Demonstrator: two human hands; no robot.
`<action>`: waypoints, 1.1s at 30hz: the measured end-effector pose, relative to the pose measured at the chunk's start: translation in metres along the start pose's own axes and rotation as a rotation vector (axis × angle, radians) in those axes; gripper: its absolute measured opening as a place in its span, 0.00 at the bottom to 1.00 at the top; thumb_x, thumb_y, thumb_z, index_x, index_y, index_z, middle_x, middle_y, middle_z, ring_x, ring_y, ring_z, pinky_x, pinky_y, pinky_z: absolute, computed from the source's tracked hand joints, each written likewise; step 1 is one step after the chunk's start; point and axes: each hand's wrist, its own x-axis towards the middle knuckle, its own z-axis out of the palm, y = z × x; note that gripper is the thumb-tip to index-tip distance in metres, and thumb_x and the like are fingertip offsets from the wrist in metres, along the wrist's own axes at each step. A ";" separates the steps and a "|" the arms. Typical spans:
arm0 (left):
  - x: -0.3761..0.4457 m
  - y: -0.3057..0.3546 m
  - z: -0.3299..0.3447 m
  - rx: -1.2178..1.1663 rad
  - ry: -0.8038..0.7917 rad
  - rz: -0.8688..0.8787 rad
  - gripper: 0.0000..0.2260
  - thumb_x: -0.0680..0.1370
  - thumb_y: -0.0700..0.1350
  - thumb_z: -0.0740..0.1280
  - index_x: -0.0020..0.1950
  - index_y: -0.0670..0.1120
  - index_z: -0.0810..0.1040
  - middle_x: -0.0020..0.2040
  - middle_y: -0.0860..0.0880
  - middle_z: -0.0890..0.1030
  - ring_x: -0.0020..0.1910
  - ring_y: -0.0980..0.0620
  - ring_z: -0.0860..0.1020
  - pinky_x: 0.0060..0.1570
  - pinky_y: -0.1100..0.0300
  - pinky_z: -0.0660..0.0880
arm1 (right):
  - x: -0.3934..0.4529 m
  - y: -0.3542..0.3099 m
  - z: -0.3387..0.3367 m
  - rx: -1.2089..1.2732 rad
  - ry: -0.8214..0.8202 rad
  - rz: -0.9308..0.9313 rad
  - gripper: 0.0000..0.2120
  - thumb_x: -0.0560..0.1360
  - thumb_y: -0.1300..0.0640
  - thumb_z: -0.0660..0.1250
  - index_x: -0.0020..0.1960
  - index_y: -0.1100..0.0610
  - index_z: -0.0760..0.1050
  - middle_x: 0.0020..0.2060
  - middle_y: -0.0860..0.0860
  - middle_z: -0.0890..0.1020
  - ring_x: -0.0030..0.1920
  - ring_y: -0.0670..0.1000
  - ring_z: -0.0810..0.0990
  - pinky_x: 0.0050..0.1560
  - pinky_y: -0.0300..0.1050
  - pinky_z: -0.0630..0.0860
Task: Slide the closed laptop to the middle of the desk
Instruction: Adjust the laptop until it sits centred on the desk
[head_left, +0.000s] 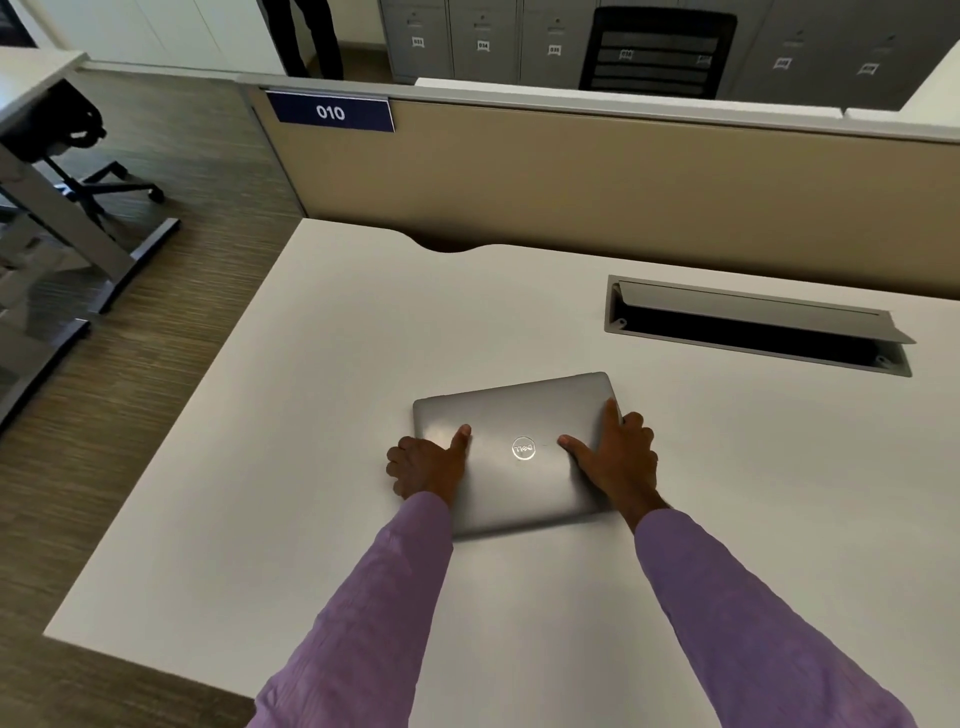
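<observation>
A closed silver laptop (519, 415) with a round logo on its lid lies flat on the white desk (311, 415), a little left of the desk's visible centre. My left hand (428, 465) grips the laptop's left edge, thumb on the lid and fingers curled down the side. On the right edge sits my right hand (618, 457), thumb and forefinger spread on the lid, the other fingers over the side. Both arms wear purple sleeves.
An open cable tray (753, 327) with a raised grey flap is sunk into the desk behind and right of the laptop. A beige partition (571, 176) labelled 010 stands along the back edge. The desk's left edge drops to wood floor, with an office chair (78, 156) beyond.
</observation>
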 end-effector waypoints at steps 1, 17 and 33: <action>0.001 0.001 0.001 -0.004 -0.001 -0.016 0.45 0.70 0.72 0.68 0.70 0.37 0.65 0.68 0.40 0.69 0.69 0.39 0.68 0.64 0.45 0.70 | 0.000 0.000 0.000 0.008 -0.004 0.005 0.49 0.69 0.29 0.66 0.79 0.53 0.53 0.66 0.59 0.68 0.65 0.63 0.68 0.59 0.59 0.72; 0.012 0.006 0.001 -0.098 0.027 -0.002 0.49 0.60 0.70 0.77 0.65 0.38 0.66 0.64 0.40 0.71 0.66 0.39 0.70 0.60 0.47 0.72 | -0.006 0.000 -0.003 0.214 0.050 0.119 0.48 0.65 0.34 0.74 0.75 0.53 0.57 0.64 0.59 0.68 0.65 0.63 0.68 0.60 0.60 0.70; 0.008 0.040 0.014 0.092 0.025 0.289 0.45 0.65 0.72 0.73 0.66 0.38 0.68 0.64 0.42 0.71 0.67 0.41 0.69 0.63 0.46 0.71 | -0.032 0.015 0.004 0.279 0.175 0.299 0.44 0.69 0.35 0.72 0.75 0.56 0.59 0.64 0.61 0.68 0.64 0.64 0.68 0.60 0.60 0.70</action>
